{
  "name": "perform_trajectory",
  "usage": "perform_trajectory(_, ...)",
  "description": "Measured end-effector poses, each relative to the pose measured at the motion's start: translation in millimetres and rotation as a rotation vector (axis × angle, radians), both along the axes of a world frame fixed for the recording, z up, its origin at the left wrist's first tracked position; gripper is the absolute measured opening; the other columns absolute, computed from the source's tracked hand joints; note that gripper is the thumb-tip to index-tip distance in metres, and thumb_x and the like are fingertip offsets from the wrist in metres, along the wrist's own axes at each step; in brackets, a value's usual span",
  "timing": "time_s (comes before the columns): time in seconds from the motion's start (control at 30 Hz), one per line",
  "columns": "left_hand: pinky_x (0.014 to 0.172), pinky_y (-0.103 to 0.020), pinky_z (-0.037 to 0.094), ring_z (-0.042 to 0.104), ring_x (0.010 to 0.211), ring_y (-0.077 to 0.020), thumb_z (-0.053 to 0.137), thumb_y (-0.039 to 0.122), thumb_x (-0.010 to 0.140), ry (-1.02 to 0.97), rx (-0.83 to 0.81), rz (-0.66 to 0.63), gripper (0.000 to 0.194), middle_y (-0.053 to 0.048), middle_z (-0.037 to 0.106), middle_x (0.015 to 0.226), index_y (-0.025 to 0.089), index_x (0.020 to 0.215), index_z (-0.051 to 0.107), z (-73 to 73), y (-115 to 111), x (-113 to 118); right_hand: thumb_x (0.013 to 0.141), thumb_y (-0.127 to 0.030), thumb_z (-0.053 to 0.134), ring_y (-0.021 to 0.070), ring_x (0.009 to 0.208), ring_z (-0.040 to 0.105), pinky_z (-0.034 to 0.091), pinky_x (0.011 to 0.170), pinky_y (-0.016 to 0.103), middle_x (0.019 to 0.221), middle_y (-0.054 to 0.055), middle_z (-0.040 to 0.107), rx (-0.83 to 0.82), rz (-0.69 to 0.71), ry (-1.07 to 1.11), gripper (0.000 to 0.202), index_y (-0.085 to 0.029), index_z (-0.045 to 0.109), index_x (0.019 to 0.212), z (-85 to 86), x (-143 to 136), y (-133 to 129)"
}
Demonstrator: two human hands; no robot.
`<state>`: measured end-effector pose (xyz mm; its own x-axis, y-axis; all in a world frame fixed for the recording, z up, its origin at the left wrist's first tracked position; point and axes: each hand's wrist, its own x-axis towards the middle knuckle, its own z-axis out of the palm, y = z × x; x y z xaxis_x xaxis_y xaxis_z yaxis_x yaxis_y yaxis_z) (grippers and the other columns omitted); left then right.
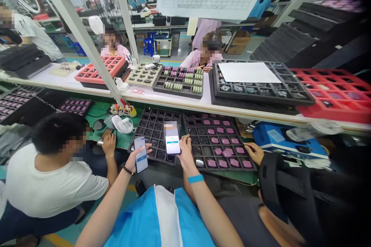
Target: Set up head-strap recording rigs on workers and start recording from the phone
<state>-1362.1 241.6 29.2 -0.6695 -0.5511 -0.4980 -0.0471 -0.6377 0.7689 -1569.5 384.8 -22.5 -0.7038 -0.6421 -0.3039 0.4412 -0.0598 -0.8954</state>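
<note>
My left hand [132,159] is closed around a white-screened smartphone [142,158] that shows a blue button near its lower part. My right hand [185,156] grips a second smartphone [173,147], whose lit screen has a white box with a blue bar. Both phones are held upright, side by side, screens facing me. Behind them lies a black compartment tray [152,125] filled with dark, watch-like pieces. Just right of my right hand is another black tray [206,150] with dark pieces on its left and purple pieces over the rest.
A person in white [55,177] sits left, a hand on a small device. At right, a co-worker's hand [255,153] touches the purple-piece tray. A small white fan [122,124] and a blue box [290,142] flank the trays. The shelf [207,104] above carries foam trays.
</note>
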Motion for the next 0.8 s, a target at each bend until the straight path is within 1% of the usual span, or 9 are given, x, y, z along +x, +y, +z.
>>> perform_trajectory(0.07,0.084,-0.029,0.050,0.060,0.117,-0.0257,0.068,0.036,0.078,0.157,0.018,-0.016,0.047,-0.012,0.054,0.142,0.017,0.120,0.064,17.3,-2.7,-11.8,0.089,-0.057,0.051,0.0232,0.113,0.061,0.056,0.083,0.038,0.121,0.009,0.065,-0.010,0.080,-0.057,0.050,-0.024,0.060,0.127,18.1,24.1,2.3)
perform_trajectory(0.17,0.083,-0.031,0.052,0.059,0.119,-0.0270,0.063,0.031,0.082,0.315,0.069,-0.028,0.043,-0.014,0.057,0.139,0.013,0.120,0.065,33.1,-2.9,-16.9,0.089,-0.058,0.052,0.0255,0.111,0.062,0.056,0.082,0.039,0.123,0.009,0.065,-0.053,0.159,-0.123,0.048,-0.027,0.061,0.124,43.5,52.6,8.2)
perform_trajectory(0.23,0.083,-0.032,0.053,0.062,0.113,-0.0266,0.063,0.031,0.082,0.335,0.080,-0.009,0.042,-0.014,0.063,0.130,0.012,0.119,0.066,38.1,-0.9,-14.2,0.088,-0.059,0.054,0.0266,0.111,0.062,0.056,0.083,0.040,0.125,0.008,0.065,-0.084,0.185,-0.156,0.047,-0.027,0.061,0.122,58.0,65.1,12.0)
perform_trajectory(0.33,0.081,-0.032,0.053,0.065,0.103,-0.0241,0.063,0.030,0.081,0.348,0.080,0.010,0.041,-0.012,0.069,0.118,0.013,0.118,0.068,40.0,3.6,-6.6,0.088,-0.059,0.056,0.0267,0.111,0.062,0.056,0.083,0.039,0.123,0.007,0.066,-0.114,0.200,-0.188,0.046,-0.027,0.061,0.121,73.9,75.8,16.3)
perform_trajectory(0.4,0.082,-0.032,0.053,0.065,0.099,-0.0222,0.064,0.030,0.081,0.359,0.086,0.014,0.041,-0.010,0.070,0.115,0.014,0.119,0.067,40.0,6.9,-1.4,0.087,-0.058,0.058,0.0263,0.112,0.062,0.056,0.083,0.038,0.123,0.006,0.066,-0.127,0.217,-0.211,0.046,-0.028,0.060,0.122,80.4,80.1,18.4)
perform_trajectory(0.5,0.083,-0.031,0.053,0.066,0.093,-0.0197,0.065,0.030,0.080,0.376,0.112,0.043,0.044,-0.009,0.070,0.112,0.015,0.121,0.066,42.5,12.1,5.2,0.088,-0.057,0.059,0.0258,0.112,0.062,0.057,0.081,0.037,0.125,0.005,0.065,-0.144,0.255,-0.249,0.045,-0.029,0.059,0.123,85.3,85.9,20.3)
perform_trajectory(0.67,0.083,-0.032,0.052,0.065,0.094,-0.0203,0.066,0.030,0.078,0.341,0.108,0.059,0.047,-0.010,0.070,0.112,0.015,0.123,0.065,56.4,19.6,15.5,0.090,-0.057,0.056,0.0252,0.111,0.064,0.057,0.082,0.037,0.125,0.005,0.066,-0.164,0.318,-0.310,0.045,-0.030,0.059,0.126,89.0,93.1,20.8)
perform_trajectory(0.8,0.082,-0.032,0.052,0.065,0.093,-0.0207,0.067,0.032,0.077,0.307,0.094,0.072,0.048,-0.011,0.070,0.111,0.014,0.122,0.065,66.6,24.2,22.5,0.090,-0.057,0.056,0.0261,0.109,0.064,0.058,0.082,0.040,0.123,0.005,0.067,-0.158,0.367,-0.324,0.046,-0.032,0.059,0.128,94.0,93.2,21.2)
